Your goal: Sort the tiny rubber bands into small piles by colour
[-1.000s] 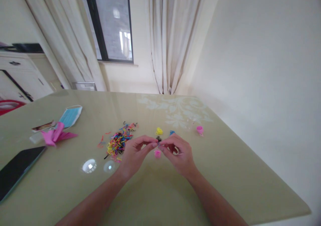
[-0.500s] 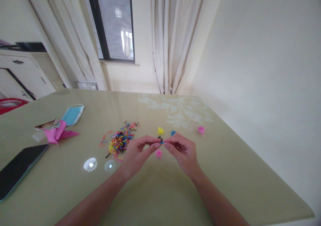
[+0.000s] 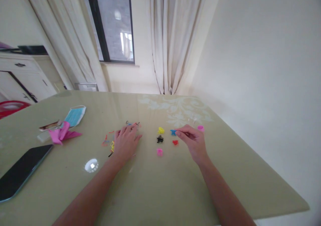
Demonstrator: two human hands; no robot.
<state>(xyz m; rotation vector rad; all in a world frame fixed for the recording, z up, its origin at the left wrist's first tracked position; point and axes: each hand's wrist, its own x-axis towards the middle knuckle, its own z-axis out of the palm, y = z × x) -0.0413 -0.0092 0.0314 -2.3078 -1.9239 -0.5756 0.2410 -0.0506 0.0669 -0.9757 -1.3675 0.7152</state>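
Note:
My left hand [image 3: 126, 140] lies over the mixed pile of small coloured rubber bands [image 3: 112, 146], fingers stretched out and hiding most of it. At the small heap of blue rubber bands [image 3: 173, 132], my right hand [image 3: 192, 139] pinches thumb and forefinger together on a blue band, its tips touching the heap's right side. Nearby sit separate little heaps of yellow bands [image 3: 161, 130], black bands [image 3: 159, 139], red bands [image 3: 175, 142] and pink bands [image 3: 159, 152].
A small pink cup-like object [image 3: 200, 128] stands beyond my right hand. To the left lie a black phone [image 3: 23, 169], a pink folded paper shape [image 3: 61, 134] and a blue face mask [image 3: 76, 115]. The glossy table [image 3: 160, 192] meets a wall on the right.
My hands have parted from their pinch over the middle heaps. The left moved left onto the mixed pile; the right moved right and carried the blue band to the blue heap.

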